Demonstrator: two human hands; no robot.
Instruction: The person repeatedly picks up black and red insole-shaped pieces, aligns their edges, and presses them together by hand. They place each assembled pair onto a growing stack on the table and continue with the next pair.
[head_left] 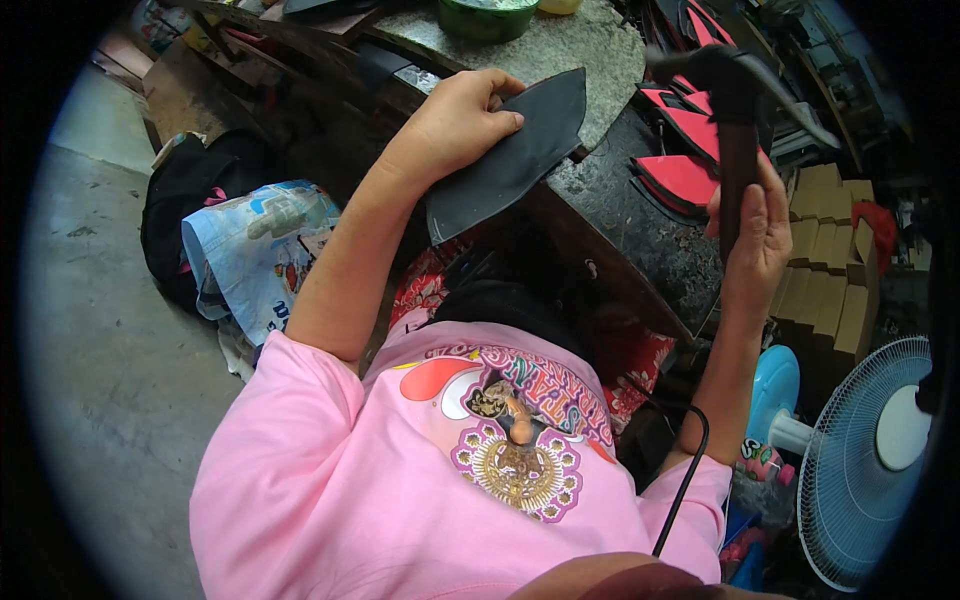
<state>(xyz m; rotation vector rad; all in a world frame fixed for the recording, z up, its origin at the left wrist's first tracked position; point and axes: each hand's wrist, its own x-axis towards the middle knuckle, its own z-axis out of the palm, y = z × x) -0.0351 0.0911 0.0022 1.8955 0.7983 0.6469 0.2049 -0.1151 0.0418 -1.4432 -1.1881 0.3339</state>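
My left hand [458, 125] pinches the upper edge of a flat black piece [520, 160] that looks like a leather shoe part, its thumb lying on top. The piece is held tilted, one pointed end up by a grey stone slab [610, 62]. Raised on the right, my right hand [757, 235] is wrapped round the dark handle of a hammer [738, 165]. The hammer head is at the top of the handle, somewhat blurred. Several pink-and-black cut pieces [680, 180] lie stacked on the dark bench just beyond it.
A green bowl [487, 18] stands on the slab's far side. The dark bench edge [630, 260] runs before my lap. At right are stacked tan cardboard pieces [825, 275] and a blue fan [865, 465]. A black bag [165, 215] and a printed blue bag [255, 255] sit left.
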